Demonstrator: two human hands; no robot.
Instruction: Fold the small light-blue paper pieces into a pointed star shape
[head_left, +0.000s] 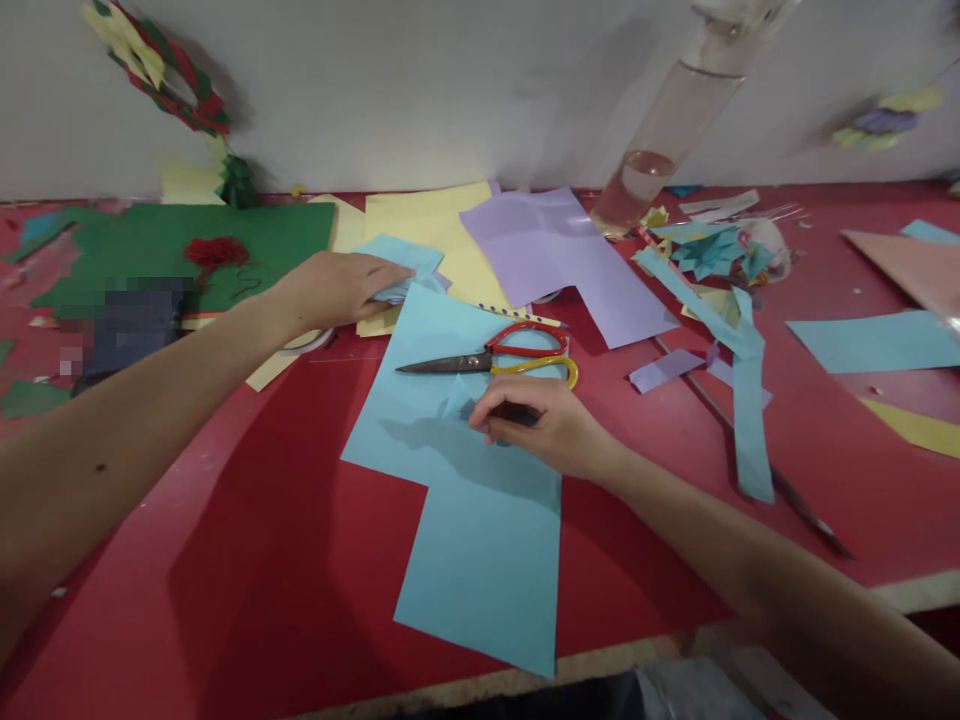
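Note:
At the left, my left hand (341, 288) reaches over a small pile of folded blue paper (405, 256), its fingers closed on the paper and the thumb mostly hidden. My right hand (544, 420) is curled in a pinch just above a large light-blue sheet (487, 570). At its fingertips is a small blue paper piece (459, 397), partly hidden by the fingers. Beyond that hand, scissors (454, 364) with one red and one yellow handle lie across the sheet, blades pointing left. A dotted yellow pencil-like stick (521, 314) rests behind them.
Purple (551, 240) and yellow paper (431, 215) lie at the back. Beside them stands a clear bottle (660, 150) of liquid. Blue strips (750, 400) and a thin dark stick (810, 515) lie right. Green sheets (292, 235) with red yarn (215, 252) lie left.

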